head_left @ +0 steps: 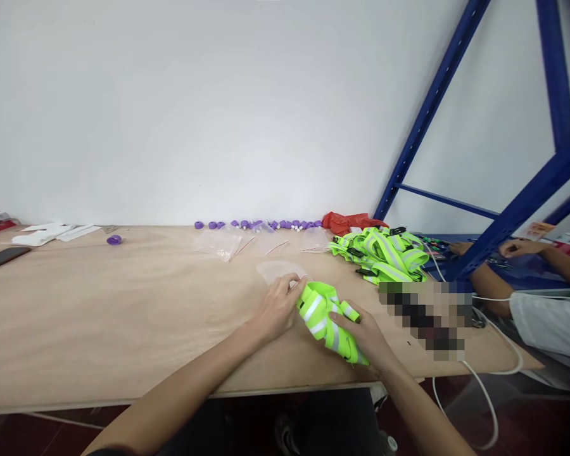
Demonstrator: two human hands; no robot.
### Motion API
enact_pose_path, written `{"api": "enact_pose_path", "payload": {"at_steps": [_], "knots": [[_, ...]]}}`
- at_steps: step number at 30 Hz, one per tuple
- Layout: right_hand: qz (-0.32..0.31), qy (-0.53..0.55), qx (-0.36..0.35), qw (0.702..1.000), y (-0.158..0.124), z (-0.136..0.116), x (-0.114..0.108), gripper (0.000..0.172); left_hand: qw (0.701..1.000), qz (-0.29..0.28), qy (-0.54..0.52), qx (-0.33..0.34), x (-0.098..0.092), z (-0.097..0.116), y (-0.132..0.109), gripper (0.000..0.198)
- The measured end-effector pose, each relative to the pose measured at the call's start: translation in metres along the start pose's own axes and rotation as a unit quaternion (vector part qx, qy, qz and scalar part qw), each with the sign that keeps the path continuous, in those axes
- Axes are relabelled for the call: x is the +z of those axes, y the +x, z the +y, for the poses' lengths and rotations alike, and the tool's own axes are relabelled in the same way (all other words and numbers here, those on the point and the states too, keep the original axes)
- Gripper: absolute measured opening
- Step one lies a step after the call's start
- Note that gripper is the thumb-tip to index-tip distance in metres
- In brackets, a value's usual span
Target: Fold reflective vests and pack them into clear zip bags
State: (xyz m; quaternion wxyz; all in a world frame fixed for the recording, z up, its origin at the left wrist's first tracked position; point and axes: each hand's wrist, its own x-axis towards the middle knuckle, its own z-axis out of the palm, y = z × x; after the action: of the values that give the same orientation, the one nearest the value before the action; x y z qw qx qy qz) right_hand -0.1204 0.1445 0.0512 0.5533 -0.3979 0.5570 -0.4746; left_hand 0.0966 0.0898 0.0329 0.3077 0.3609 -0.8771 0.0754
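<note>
- Worktable [123,316]: the wooden top supported the work; the two hands met above its near edge, right of centre.
- Strap pile [389,253]: loose yellow-green webbing with silver-grey stripes and black buckles lay beyond the right hand [368,332], in front of a red plastic item [346,222].
- Folded strap bundle [320,310]: this unit sat between the hands, tilted, its upper end toward the left hand [278,307]. Handling estimate: light, soft and limp; not fragile, but liable to spring open at the folds. Preferred hold: across the middle, all layers pressed together, loose ends tucked under the fingers.
- Right hand: grasped the bundle, thumb across the upper face.
- Left hand: fingertips met the bundle's upper end; whether they pinched it or merely steadied it could not be determined.
- Translucent bag [278,270]: lay flat just beyond the left fingertips; thin and probably slippery, best lifted by an edge.
- Purple pieces [256,224]: stood in a row along the wall.
</note>
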Motion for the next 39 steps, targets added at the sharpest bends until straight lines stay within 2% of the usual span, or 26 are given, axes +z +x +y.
{"api": "enact_pose_path", "payload": {"at_steps": [3, 6, 11, 14, 15, 16, 17, 18, 19, 20, 21, 22, 23, 24, 25, 27, 31, 35, 39], "knots": [[-0.05, 0.0, 0.033, 0.998, 0.001, -0.001, 0.003, 0.069, 0.998, -0.031, 0.019, 0.055, -0.003, 0.007, -0.004, 0.073], [-0.075, 0.022, 0.056, 0.995, 0.002, 0.0, 0.006, 0.069, 0.993, -0.026, 0.03, 0.109, -0.006, 0.012, -0.011, 0.071], [-0.027, 0.144, 0.049, 0.988, 0.0, 0.009, 0.014, 0.072, 0.989, 0.035, -0.01, 0.141, -0.014, 0.02, -0.021, 0.063], [-0.022, 0.178, 0.021, 0.983, -0.001, 0.013, 0.02, 0.074, 0.984, 0.059, -0.096, 0.137, -0.026, 0.026, -0.03, 0.06], [-0.02, 0.185, 0.013, 0.982, -0.002, 0.014, 0.022, 0.075, 0.98, 0.083, -0.138, 0.12, -0.03, 0.027, -0.036, 0.056], [-0.016, 0.191, 0.008, 0.982, -0.003, 0.015, 0.023, 0.076, 0.971, 0.122, -0.191, 0.08, -0.032, 0.029, -0.042, 0.048], [-0.01, 0.194, 0.007, 0.981, -0.003, 0.015, 0.024, 0.077, 0.95, 0.173, -0.258, 0.01, -0.034, 0.03, -0.049, 0.039], [-0.003, 0.196, 0.008, 0.98, -0.003, 0.016, 0.025, 0.077, 0.909, 0.221, -0.34, -0.091, -0.034, 0.031, -0.055, 0.029], [0.0, 0.196, 0.009, 0.981, -0.003, 0.016, 0.026, 0.076, 0.841, 0.25, -0.433, -0.209, -0.033, 0.03, -0.06, 0.024], [-0.001, 0.193, 0.01, 0.981, -0.003, 0.017, 0.027, 0.075, 0.747, 0.248, -0.525, -0.323, -0.031, 0.03, -0.062, 0.025], [-0.007, 0.189, 0.01, 0.982, -0.003, 0.019, 0.028, 0.073, 0.644, 0.215, -0.606, -0.414, -0.028, 0.028, -0.061, 0.031], [-0.016, 0.183, 0.008, 0.983, -0.002, 0.02, 0.029, 0.072, 0.55, 0.167, -0.668, -0.473, -0.024, 0.027, -0.058, 0.038], [-0.025, 0.176, 0.007, 0.984, -0.001, 0.022, 0.03, 0.07, 0.475, 0.12, -0.715, -0.499, -0.02, 0.026, -0.051, 0.046], [-0.036, 0.169, 0.006, 0.985, -0.001, 0.024, 0.031, 0.069, 0.43, 0.092, -0.745, -0.502, -0.016, 0.025, -0.043, 0.051], [-0.045, 0.162, 0.005, 0.986, -0.001, 0.025, 0.032, 0.068, 0.41, 0.089, -0.762, -0.493, -0.013, 0.024, -0.033, 0.053], [-0.058, 0.147, 0.004, 0.987, -0.002, 0.027, 0.033, 0.066, 0.412, 0.118, -0.774, -0.466, -0.009, 0.024, -0.014, 0.057], [-0.065, 0.132, -0.003, 0.989, -0.007, 0.027, 0.035, 0.063, 0.482, 0.166, -0.744, -0.432, -0.008, 0.027, 0.005, 0.06], [-0.037, 0.158, 0.002, 0.987, -0.01, 0.026, 0.035, 0.071, 0.569, 0.138, -0.725, -0.362, -0.008, 0.027, -0.004, 0.071], [0.023, 0.193, 0.001, 0.981, -0.011, 0.029, 0.038, 0.079, 0.616, 0.099, -0.721, -0.303, -0.005, 0.03, -0.014, 0.075]]}}
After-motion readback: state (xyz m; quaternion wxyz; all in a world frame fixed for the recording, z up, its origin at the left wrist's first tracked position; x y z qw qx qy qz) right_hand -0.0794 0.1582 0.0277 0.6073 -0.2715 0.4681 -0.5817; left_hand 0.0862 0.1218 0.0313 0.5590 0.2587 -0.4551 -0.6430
